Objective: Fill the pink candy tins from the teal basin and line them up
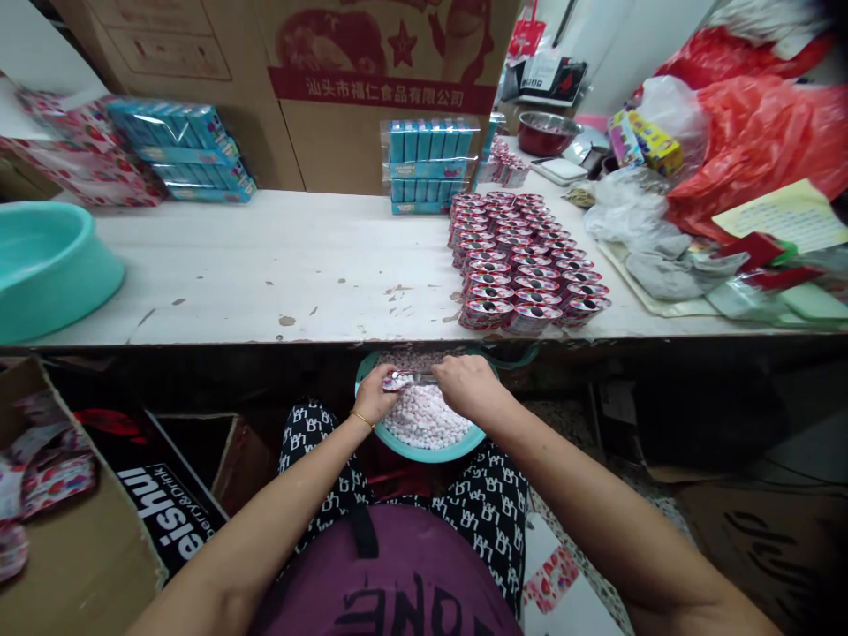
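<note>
A turquoise basin (414, 455) full of small pale pink and white candies (430, 420) rests between the knees, partly under the table edge. Above the candies, my left hand (376, 396) grips a small printed carton (397, 381) whose open top shows white pieces inside. My right hand (467, 385) is closed around the end of a slim scoop-like tool (424, 378) that reaches toward the carton. Its exact shape is hard to make out.
Rows of red printed cartons (517, 265) with dark holes on top stand on the white table (298, 265). Blue packs (427, 168) lean by a large cardboard box (344, 141). Another turquoise basin (53, 274) sits left; plastic bags (761, 150) crowd the right.
</note>
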A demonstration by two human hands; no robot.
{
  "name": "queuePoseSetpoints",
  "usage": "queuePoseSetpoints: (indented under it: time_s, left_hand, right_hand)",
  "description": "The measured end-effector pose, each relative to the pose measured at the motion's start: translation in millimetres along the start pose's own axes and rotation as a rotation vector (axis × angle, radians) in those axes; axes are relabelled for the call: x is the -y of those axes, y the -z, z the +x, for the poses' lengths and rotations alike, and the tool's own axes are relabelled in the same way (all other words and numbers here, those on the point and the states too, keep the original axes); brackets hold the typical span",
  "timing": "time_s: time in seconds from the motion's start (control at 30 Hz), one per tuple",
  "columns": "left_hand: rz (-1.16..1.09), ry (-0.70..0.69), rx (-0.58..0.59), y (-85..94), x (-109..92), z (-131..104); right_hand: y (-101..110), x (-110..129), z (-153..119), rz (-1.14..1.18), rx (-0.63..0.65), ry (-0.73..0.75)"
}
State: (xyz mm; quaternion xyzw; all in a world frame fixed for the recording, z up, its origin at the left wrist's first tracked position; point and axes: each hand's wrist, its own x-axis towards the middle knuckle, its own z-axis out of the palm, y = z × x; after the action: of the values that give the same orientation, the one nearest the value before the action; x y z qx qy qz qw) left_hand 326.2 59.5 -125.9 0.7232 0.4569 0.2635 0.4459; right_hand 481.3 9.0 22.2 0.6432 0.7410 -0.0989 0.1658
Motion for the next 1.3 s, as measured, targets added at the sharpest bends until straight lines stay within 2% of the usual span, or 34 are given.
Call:
queuePoseSetpoints:
  time_s: [0.1, 0.23, 0.33, 0.43, 0.5, 0.57, 0.63, 0.73, 0.8, 0.9, 1.03, 1.1, 1.17, 1.3]
  left_hand:
    - [-0.034, 0.021, 0.006, 1.2, 3, 0]
    - [-0.061, 0.034, 0.008, 7.1, 5, -1]
    - [-0.116, 0.067, -0.015, 11.8, 9, -4]
    - [-0.18, 0.115, -0.042, 14.5, 13, -6]
    - [-0.203, 0.145, -0.064, 16.8, 14, -7]
    - [-0.199, 0.159, -0.081, 20.2, 14, -8]
    - [-0.158, 0.148, -0.078, 23.3, 11, -9]
    - [-0.059, 0.104, -0.048, 21.6, 2, -10]
    - [-0.017, 0.048, -0.028, 15.0, -6, -10]
    - [0.006, -0.033, -0.025, 3.4, -14, -9]
    - [0.021, -0.049, -0.03, -0.2, -16, -6]
    - [0.019, -0.035, -0.03, 3.3, -13, -7]
    - [0.008, -0.026, -0.041, 8.9, -11, -11]
    - [-0.136, 0.022, -0.066, 25.0, -20, -20]
  right_hand:
    - [1, -4, 0, 0.0, -0.005, 0.006]
    - [-11, -28, -14, 0.014, 0.023, -0.081]
    - [-46, -42, -25, 0.059, 0.114, -0.203]
    - [-98, -39, -21, 0.22, 0.183, -0.278]
    - [-128, -31, -14, 0.398, 0.169, -0.301]
    - [-144, -28, -8, 0.565, 0.128, -0.305]
    - [-142, -32, -8, 0.681, 0.076, -0.276]
    - [-111, -44, -15, 0.719, -0.02, -0.179]
    - [-82, -46, -19, 0.604, -0.047, -0.137]
    - [-43, -34, -21, 0.32, -0.01, -0.137]
    - [-14, -16, -25, 0.095, 0.011, -0.122]
    - [-12, -15, -31, 0.057, 0.005, -0.118]
    - [-22, -21, -36, 0.059, 0.009, -0.147]
    - [-72, -33, -34, 0.202, 0.014, -0.214]
